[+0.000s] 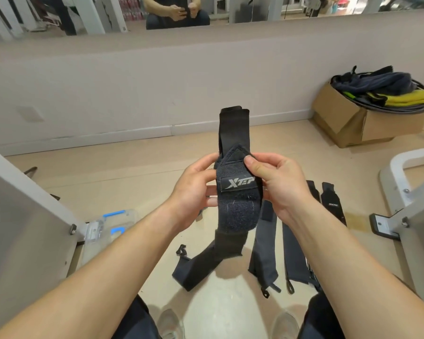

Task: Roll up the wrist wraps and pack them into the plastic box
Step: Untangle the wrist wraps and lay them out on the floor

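**Grips on wrap, roll not begun**

Left grip (194,192) & right grip (279,189) both clasp the black wrist wrap (238,206) at its logo/Velcro section, right thumb pressed on the front, fingers curled behind. Wrap is held upright btwn them. One end stands above the grips, and the long tail hangs below, seemingly down to the floor (218,302). Below & just right of the grips, other wraps (264,250) lie flat, unrolled. Plastic box (108,228) sits low left, well apart; contents can't be made out. Step, I'd judge: straightening this wrap before rolling, w/ nothing packed yet. Next move needs one end tucked tight, then wound w/ even tension so the Velcro shuts the roll.
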A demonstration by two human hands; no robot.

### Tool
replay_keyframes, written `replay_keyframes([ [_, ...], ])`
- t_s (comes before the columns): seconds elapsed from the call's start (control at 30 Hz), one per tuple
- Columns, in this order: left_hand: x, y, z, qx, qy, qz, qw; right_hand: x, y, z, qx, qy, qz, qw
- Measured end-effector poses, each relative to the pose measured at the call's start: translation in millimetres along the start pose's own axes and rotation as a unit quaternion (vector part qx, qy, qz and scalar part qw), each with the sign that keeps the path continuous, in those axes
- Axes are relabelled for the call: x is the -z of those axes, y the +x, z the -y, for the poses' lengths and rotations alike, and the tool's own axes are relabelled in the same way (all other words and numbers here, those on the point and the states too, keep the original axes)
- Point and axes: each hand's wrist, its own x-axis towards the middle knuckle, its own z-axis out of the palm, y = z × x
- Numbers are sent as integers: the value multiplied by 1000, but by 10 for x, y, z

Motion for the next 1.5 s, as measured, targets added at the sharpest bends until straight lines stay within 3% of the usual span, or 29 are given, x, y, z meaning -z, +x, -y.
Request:
replay_keyframes([
  [0.8, 8, 33, 58, 23, -32, -33, 999, 30, 35, -44, -13, -67, -25, 997],
  [0.93, -46, 51, 77, -18, 33, -58, 998, -19, 36, -119, -3, -92, -34, 995],
  [1.1, -161, 83, 231, -65, 53, -97, 992, -54, 50, -184, 5, -176, -29, 984],
  [1.23, -171, 85, 254, -76, 28, -94, 992, -60, 32, -203, 56, -360, -48, 930],
  [1.4, -146, 92, 211, -68, -29, -101, 992, -113, -24, -257, 117, -320, 18, 940],
  [1.5, -120, 91, 113, -54, -50, -127, 989, -133, -21, -316, 98, -284, 43, 953],
])
